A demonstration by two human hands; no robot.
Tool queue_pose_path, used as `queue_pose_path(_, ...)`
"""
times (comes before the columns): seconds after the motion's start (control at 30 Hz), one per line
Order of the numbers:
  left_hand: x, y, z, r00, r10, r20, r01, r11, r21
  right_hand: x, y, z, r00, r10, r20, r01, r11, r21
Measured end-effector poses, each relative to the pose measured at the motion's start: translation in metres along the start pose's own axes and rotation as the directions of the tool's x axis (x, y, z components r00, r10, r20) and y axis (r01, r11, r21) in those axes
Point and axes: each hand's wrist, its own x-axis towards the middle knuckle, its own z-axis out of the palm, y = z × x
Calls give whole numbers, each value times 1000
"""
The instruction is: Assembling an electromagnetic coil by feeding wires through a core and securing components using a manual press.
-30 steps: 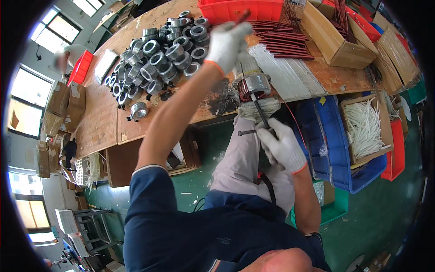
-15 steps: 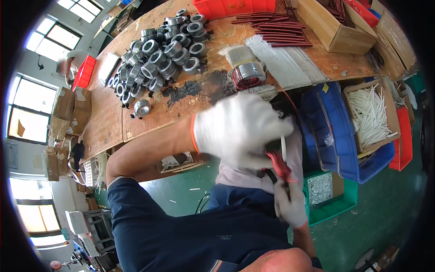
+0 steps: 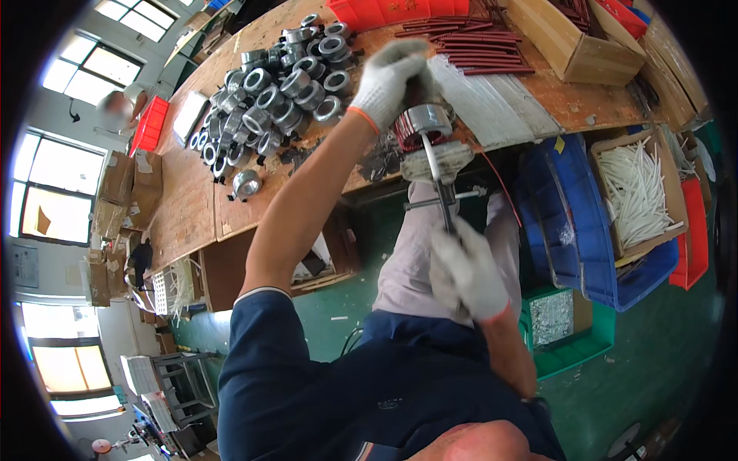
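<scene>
A metal ring-shaped stator wound with red wire (image 3: 424,123) sits at the table's front edge on a pale, worn block (image 3: 438,161). My gloved left hand (image 3: 392,81) is just beyond it on the left, its fingers blurred and partly hidden. Below the stator, my gloved right hand (image 3: 470,275) is closed round a dark slim tool (image 3: 444,201), whose handle is hidden in the glove. From the tool's upper end a white thin tube (image 3: 430,156) reaches up into the stator's opening. A metal bar (image 3: 446,202) crosses behind the tool.
Many metal rings (image 3: 269,100) are heaped on the wooden table (image 3: 181,215). Dark red tubes (image 3: 484,58) and flat pale strips (image 3: 492,107) lie behind the stator. Right of my knees hang blue bins (image 3: 569,223) and a carton of white tubes (image 3: 634,184). A green crate (image 3: 576,353) stands below.
My left hand has moved from over my lap up and away to beside the stator. My right hand has risen toward the stator with the tool. A red part seen earlier no longer shows.
</scene>
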Motion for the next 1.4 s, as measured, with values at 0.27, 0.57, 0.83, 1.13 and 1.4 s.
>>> queue_pose_path(0.27, -142, 71, 45, 396, -128, 909, -902, 130, 412, -122, 50, -30, 981, -35, -188, -48, 907, -418)
queue_pose_path(0.57, 0, 44, 14, 989, 37, -143, 2, 964, 265, 47, -33, -9, 987, -159, 26, 151, 861, -486)
queue_pose_path(0.83, -17, 3, 3, 923, 383, 27, -364, 850, 381, -36, 32, -8, 999, -4, -42, 1, 997, -72)
queue_pose_path(1.13, -128, 82, 71, 639, 145, 755, -765, 225, 604, -74, 13, -25, 985, 30, -169, -88, 934, -347)
queue_pose_path(1.4, 14, 2, 0, 975, -157, -159, 182, 971, 153, 45, -49, -12, 998, -63, 14, 64, 918, -392)
